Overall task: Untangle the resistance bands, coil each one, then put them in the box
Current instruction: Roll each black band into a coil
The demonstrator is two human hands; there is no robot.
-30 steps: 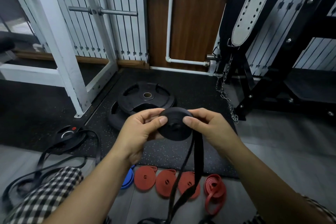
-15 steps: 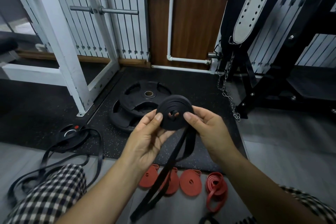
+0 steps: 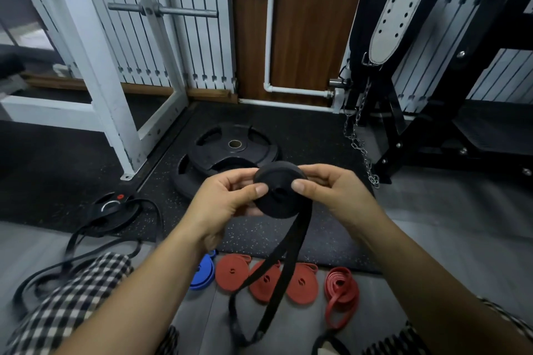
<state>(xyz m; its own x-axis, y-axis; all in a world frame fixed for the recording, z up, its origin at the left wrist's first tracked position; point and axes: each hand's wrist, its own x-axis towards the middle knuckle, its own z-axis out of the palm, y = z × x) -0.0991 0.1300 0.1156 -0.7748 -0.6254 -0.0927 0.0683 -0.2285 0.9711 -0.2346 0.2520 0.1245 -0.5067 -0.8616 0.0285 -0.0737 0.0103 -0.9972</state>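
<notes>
Your hands meet at chest height, forearms reaching in from both lower corners. Your left hand [image 3: 227,199] and right hand [image 3: 331,190] each pinch the black coiled band [image 3: 281,194], thumbs pressed on its near face, fingers curled behind. Its loose tail [image 3: 284,262] hangs to the floor, crossing three red coils [image 3: 232,272] lying beside a blue coil [image 3: 205,272].

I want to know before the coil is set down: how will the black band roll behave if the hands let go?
The black band roll would probably loosen: only the left hand and right hand pinch it. Its free tail hangs limp, so the band seems floppy. Laid flat like the red coils, it may hold better.
</notes>
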